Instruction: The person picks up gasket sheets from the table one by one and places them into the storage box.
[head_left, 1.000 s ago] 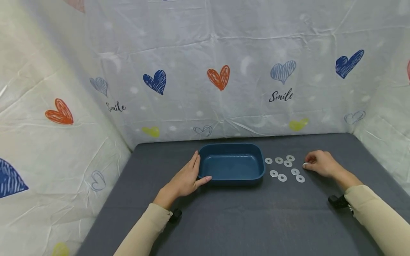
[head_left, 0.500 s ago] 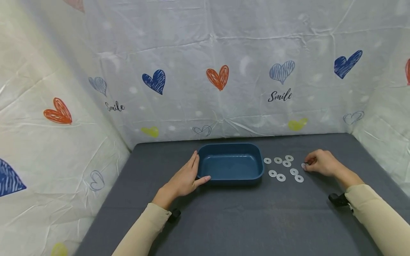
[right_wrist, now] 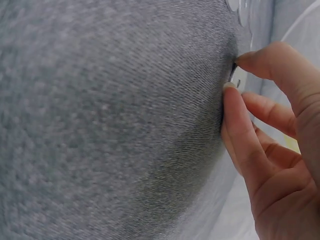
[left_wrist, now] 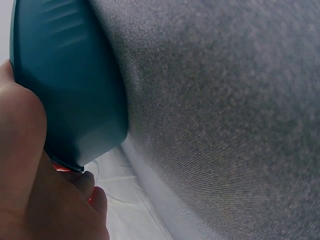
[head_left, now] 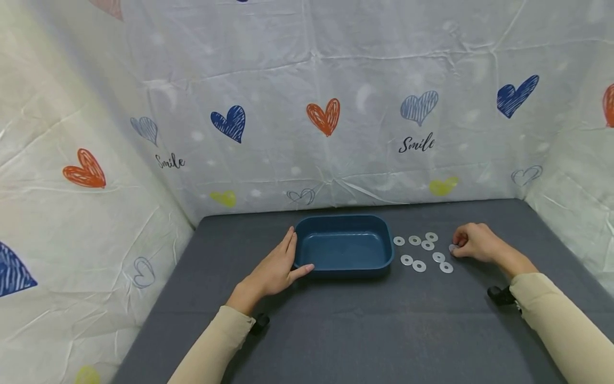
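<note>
My left hand (head_left: pixel 273 269) rests against the left side of a blue rectangular plastic container (head_left: pixel 345 271), its fingers straight along the wall and its thumb at the front corner. In the left wrist view, the same container (left_wrist: pixel 70 85) stands on the cloth beside the hand (left_wrist: pixel 30 165). To the right, my right hand (head_left: pixel 479 244) pinches a flat pale washer (head_left: pixel 453 248) at table level between thumb and fingertip. The right wrist view shows that washer (right_wrist: pixel 239 76) edge-on, partly hidden by the right hand (right_wrist: pixel 280 135).
Several more washers lie flat between container and right hand, among them a washer (head_left: pixel 399 241) close to the container and a washer (head_left: pixel 446 268) nearer the front. Dark grey cloth covers the table (head_left: pixel 364 330). A white heart-print curtain (head_left: pixel 268 160) hangs behind and at the sides.
The washer at my right fingertips first showed tilted and now lies flatter. My right hand has barely shifted. The left hand keeps its place at the container; the whole view drifts slightly.
</note>
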A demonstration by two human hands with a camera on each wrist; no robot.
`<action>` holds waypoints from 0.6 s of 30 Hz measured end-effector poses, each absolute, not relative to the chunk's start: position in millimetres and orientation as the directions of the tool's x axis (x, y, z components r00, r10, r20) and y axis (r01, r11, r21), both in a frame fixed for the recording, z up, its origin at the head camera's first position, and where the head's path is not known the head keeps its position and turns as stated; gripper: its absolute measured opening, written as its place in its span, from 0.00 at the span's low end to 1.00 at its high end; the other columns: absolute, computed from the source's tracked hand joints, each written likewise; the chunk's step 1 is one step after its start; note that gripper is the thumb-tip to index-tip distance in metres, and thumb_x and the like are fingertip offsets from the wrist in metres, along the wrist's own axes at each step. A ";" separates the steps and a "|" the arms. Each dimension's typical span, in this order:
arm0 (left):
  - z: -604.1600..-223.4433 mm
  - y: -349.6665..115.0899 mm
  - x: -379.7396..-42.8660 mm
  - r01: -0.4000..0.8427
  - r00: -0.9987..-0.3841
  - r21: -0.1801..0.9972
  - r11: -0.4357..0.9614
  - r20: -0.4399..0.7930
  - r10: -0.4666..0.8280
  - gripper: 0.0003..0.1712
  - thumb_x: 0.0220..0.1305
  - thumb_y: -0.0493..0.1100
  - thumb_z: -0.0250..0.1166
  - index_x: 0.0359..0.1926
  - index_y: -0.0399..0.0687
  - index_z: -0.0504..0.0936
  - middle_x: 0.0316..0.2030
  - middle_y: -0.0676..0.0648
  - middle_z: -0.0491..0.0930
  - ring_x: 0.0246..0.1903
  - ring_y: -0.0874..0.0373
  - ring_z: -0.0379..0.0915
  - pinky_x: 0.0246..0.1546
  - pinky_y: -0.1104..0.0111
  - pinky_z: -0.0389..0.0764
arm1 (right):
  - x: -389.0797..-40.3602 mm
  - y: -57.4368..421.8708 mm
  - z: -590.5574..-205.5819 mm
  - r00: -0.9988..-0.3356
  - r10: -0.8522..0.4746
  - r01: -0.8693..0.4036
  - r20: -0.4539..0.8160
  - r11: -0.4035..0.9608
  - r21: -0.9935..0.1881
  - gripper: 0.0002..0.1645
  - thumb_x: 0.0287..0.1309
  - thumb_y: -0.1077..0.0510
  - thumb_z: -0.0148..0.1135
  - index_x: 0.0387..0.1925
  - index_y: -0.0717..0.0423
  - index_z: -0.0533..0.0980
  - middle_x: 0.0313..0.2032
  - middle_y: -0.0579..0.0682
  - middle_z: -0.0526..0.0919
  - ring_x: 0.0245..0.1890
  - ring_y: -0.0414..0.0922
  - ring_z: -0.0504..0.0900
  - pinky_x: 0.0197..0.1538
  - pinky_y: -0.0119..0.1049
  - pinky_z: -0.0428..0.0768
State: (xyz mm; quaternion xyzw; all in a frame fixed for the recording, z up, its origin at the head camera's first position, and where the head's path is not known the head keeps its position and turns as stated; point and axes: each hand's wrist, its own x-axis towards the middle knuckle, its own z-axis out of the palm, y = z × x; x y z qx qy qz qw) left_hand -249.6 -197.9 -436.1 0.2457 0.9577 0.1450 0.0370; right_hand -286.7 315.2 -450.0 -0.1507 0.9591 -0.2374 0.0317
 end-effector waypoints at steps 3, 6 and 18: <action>-434.5 -197.4 -248.2 0.466 -0.874 0.303 0.831 0.012 0.485 0.59 0.74 0.70 0.52 0.79 0.28 0.40 0.80 0.32 0.35 0.79 0.41 0.38 0.76 0.48 0.52 | -285.8 314.1 -450.7 -0.954 -0.297 -0.276 0.026 0.845 -0.458 0.10 0.53 0.60 0.75 0.31 0.61 0.81 0.28 0.48 0.82 0.29 0.44 0.77 0.35 0.41 0.76; -433.7 -197.9 -247.4 0.470 -0.873 0.305 0.828 0.025 0.486 0.58 0.74 0.69 0.53 0.79 0.27 0.41 0.80 0.31 0.36 0.79 0.40 0.39 0.75 0.48 0.53 | -284.6 312.0 -451.7 -0.956 -0.289 -0.276 0.043 0.845 -0.458 0.10 0.52 0.61 0.75 0.30 0.61 0.81 0.27 0.47 0.82 0.28 0.43 0.76 0.34 0.41 0.75; -438.5 -200.2 -249.9 0.453 -0.879 0.313 0.835 0.000 0.477 0.59 0.73 0.72 0.50 0.80 0.30 0.39 0.81 0.34 0.33 0.80 0.42 0.36 0.76 0.49 0.51 | -277.6 312.9 -453.5 -0.957 -0.269 -0.286 0.105 0.831 -0.478 0.11 0.54 0.60 0.75 0.34 0.65 0.84 0.28 0.49 0.85 0.29 0.44 0.80 0.34 0.43 0.79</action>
